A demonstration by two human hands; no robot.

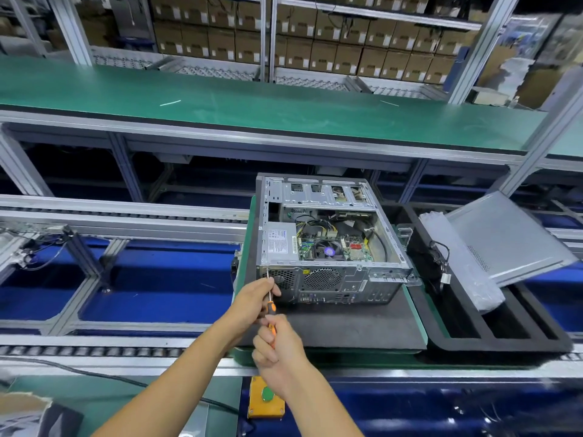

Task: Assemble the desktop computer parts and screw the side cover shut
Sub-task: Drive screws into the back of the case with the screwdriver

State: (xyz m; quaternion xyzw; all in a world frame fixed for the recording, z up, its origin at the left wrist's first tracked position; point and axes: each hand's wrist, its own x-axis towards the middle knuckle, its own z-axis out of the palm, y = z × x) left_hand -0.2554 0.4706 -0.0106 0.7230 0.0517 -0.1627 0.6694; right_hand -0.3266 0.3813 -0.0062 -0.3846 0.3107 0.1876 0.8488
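Computer case (331, 241) lies open on the dark mat (347, 323), its side cover (511, 234) leaning well apart. My left hand (255, 299) pinches the screwdriver (270, 305) shaft; my right hand (277, 348) grips its handle.

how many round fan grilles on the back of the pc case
1 clear round fan grille, mid rear panel of the computer case. A mesh vent sits left of it, partly behind the left hand; its shape is unclear.

Up top, shelves packed with rows of brown cardboard boxes (321, 36). Below them runs a long green surface (252, 102). Down near the front, a yellow button box (266, 397) with a green button, and blue panels (151, 285) under the conveyor rails.
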